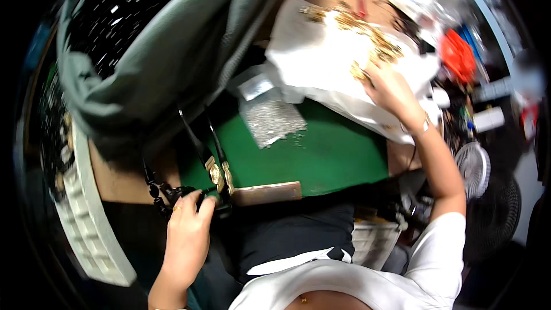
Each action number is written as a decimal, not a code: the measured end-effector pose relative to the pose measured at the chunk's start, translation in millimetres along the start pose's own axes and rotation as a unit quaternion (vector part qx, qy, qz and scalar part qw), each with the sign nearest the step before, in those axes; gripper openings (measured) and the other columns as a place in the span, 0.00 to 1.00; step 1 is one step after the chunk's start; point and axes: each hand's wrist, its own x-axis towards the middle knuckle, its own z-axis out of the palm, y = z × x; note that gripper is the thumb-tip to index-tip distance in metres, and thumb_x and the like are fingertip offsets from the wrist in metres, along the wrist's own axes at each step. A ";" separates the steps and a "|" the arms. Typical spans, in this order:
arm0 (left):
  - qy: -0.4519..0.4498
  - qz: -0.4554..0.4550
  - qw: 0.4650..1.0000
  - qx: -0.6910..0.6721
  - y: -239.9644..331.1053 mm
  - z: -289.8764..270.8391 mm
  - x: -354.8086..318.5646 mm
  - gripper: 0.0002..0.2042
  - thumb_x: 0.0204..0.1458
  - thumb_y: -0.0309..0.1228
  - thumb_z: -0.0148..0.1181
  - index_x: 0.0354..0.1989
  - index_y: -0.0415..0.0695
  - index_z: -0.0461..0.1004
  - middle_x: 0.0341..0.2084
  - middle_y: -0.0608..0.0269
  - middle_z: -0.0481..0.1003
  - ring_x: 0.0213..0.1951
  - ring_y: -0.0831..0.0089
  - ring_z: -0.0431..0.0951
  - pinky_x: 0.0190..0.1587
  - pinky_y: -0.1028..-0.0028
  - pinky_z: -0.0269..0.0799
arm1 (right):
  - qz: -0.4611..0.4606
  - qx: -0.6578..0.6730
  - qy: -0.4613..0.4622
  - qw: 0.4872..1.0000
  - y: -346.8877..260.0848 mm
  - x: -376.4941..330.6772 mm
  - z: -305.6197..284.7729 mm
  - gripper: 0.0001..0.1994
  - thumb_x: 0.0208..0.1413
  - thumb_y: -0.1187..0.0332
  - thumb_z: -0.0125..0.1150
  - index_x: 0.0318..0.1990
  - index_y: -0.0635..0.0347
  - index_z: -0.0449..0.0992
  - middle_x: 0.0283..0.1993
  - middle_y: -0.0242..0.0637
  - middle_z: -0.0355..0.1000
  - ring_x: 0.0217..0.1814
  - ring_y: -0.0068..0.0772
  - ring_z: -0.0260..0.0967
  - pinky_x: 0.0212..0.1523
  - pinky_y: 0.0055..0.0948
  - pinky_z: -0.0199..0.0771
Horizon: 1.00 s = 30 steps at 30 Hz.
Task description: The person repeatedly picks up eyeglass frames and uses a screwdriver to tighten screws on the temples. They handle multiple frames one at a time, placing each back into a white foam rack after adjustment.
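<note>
My left hand [188,231] is at the table's near edge, fingers closed round part of a black beaded strap [166,192]. Thin black straps with gold-coloured metal fittings [215,173] run up from beside its fingertips toward the grey-green cloth. At the upper right, my right hand [391,93] reaches over a white sheet [310,51], its fingers bent down at the gold-coloured metal pieces [376,43] heaped there. One gold-coloured piece [358,71] shows at its fingertips. Motion blur hides the finer shape of these pieces.
A clear plastic bag of small silvery pieces [268,117] lies on the green mat [338,149], some spilled. A phone-like flat slab [267,193] sits at the mat's front edge. Grey-green cloth [172,46] covers the left. Fans [473,169] and a red bag [457,54] are at right.
</note>
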 end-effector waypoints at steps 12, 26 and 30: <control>0.290 -0.064 0.938 0.181 -152.7 -52.9 -110.5 0.03 0.34 0.15 0.53 0.21 0.34 0.69 0.35 0.50 0.69 0.37 0.53 0.70 0.40 0.63 0.67 | 0.101 0.180 0.125 0.970 41.6 -23.6 6.4 0.04 0.46 0.76 0.52 0.29 0.67 0.67 0.25 0.38 0.65 0.27 0.29 0.61 0.33 0.24 0.63; 0.179 -0.197 0.924 0.274 -378.4 -73.9 -68.1 0.19 0.43 0.21 0.49 0.46 0.53 0.67 0.37 0.63 0.70 0.45 0.67 0.68 0.56 0.48 0.45 | 0.210 0.301 0.090 0.926 -56.8 -19.4 -42.9 0.03 0.50 0.74 0.53 0.28 0.63 0.67 0.20 0.26 0.61 0.20 0.13 0.54 0.17 0.15 0.54; 0.144 -0.302 0.905 0.265 -341.9 -78.5 -71.5 0.30 0.39 0.25 0.57 0.55 0.55 0.58 0.51 0.61 0.61 0.55 0.59 0.58 0.53 0.40 0.43 | 0.184 0.341 0.096 0.917 -81.8 -12.0 -49.3 0.04 0.48 0.74 0.56 0.30 0.64 0.69 0.20 0.26 0.64 0.17 0.13 0.56 0.16 0.14 0.56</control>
